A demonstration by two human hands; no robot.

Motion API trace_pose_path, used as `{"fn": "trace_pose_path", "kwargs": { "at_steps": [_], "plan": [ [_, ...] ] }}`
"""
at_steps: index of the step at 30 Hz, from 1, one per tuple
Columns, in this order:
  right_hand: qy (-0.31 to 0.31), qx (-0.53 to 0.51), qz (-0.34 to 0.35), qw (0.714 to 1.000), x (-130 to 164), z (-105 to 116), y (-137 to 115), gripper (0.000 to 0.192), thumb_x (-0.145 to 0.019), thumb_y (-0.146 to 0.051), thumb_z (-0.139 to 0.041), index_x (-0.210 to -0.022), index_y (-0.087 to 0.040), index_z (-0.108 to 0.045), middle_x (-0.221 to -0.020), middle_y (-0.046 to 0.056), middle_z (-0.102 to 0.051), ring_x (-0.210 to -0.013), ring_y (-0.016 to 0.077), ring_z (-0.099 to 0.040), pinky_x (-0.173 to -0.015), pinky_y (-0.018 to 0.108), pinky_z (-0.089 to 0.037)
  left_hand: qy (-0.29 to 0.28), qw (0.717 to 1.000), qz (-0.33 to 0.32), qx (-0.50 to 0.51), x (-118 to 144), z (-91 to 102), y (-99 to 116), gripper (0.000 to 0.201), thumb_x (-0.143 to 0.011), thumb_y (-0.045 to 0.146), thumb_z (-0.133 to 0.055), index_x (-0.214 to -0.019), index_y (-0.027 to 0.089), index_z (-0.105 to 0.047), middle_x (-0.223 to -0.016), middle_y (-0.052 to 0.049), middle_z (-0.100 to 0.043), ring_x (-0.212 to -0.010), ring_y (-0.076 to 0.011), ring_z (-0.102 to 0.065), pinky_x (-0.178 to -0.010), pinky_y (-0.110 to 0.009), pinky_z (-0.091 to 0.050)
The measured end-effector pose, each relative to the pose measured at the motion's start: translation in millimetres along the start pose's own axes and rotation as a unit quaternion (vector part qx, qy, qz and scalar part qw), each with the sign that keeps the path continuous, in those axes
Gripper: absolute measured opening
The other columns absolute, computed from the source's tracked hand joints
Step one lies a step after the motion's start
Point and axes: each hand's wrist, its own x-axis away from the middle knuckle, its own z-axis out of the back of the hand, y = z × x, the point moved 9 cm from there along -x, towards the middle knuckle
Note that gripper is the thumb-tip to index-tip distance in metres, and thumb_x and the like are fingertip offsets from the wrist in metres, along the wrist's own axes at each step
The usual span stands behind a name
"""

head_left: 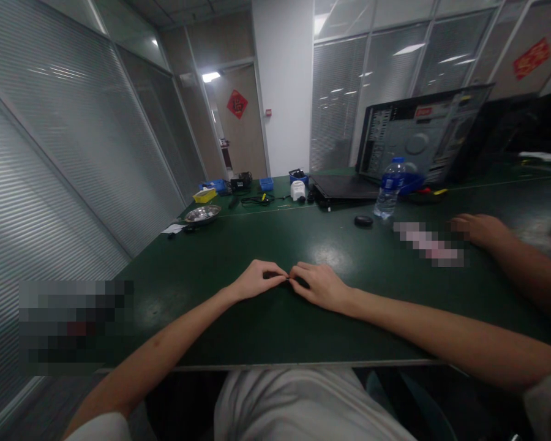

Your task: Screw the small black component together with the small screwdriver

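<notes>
Green-topped table (248,239). Left, toward far end: round metal dish (201,222), yellow tray (205,196) just beyond. Farther right, small blue bin (266,185), black cable (257,201) loosely looped before it, white device (298,191). Flat black panel (344,188) beside desktop computer case (413,141). Clear water bottle (386,199) upright; black rounded object (363,221) near its base. Beyond: door (250,138) with red diamond-shaped sign (237,104).

Left hand (257,280) and right hand (322,285): fingertips pinched at dark speck (288,279). Tabletop (252,334): green. Bottle (387,199): upright, beside black object (363,221). Dish (202,214): metal.
</notes>
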Motion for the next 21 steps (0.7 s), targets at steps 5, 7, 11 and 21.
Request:
{"fn": "trace_pose_path", "kwargs": {
  "at_steps": [5,7,11,21],
  "plan": [
    [-0.003,0.005,-0.002,1.0,-0.1,-1.5,1.3,0.019,-0.103,-0.033,-0.052,-0.111,-0.021,-0.064,-0.103,0.004,-0.068,-0.083,0.0166,-0.064,-0.068,0.027,-0.036,0.02,1.0,0.009,0.006,0.1,2.5,0.5,0.024,-0.098,0.033,-0.061,-0.105,0.017,-0.079,-0.099,-0.006,-0.075,-0.085,-0.0174,-0.067,-0.078,-0.027,-0.049],
    [-0.004,0.006,-0.001,1.0,-0.1,-1.6,1.2,0.018,-0.102,-0.032,-0.053,-0.109,-0.021,-0.064,-0.102,0.004,-0.068,-0.083,0.0165,-0.063,-0.068,0.027,-0.036,0.031,0.999,0.012,0.002,-0.3,4.0,-0.3,0.024,-0.099,0.032,-0.061,-0.105,0.017,-0.078,-0.099,-0.006,-0.075,-0.085,-0.0172,-0.066,-0.078,-0.027,-0.049],
    [-0.005,0.006,0.0,1.0,-0.2,-1.7,0.5,0.017,-0.102,-0.031,-0.053,-0.107,-0.02,-0.064,-0.102,0.004,-0.067,-0.083,0.0162,-0.063,-0.067,0.026,-0.035,0.063,0.998,0.007,-0.021,-1.2,8.6,-3.1,0.024,-0.1,0.031,-0.059,-0.106,0.017,-0.077,-0.1,-0.006,-0.073,-0.086,-0.017,-0.064,-0.077,-0.027,-0.048],
    [0.0,0.012,0.005,1.0,-0.6,-4.9,2.6,0.019,-0.103,-0.033,-0.051,-0.108,-0.021,-0.065,-0.103,0.003,-0.068,-0.082,0.0159,-0.063,-0.067,0.027,-0.036,0.031,0.993,-0.049,-0.099,-2.2,1.4,-0.5,0.02,-0.099,0.023,-0.059,-0.105,0.021,-0.078,-0.105,-0.006,-0.07,-0.1,-0.0198,-0.062,-0.092,-0.032,-0.048]
  ]
}}
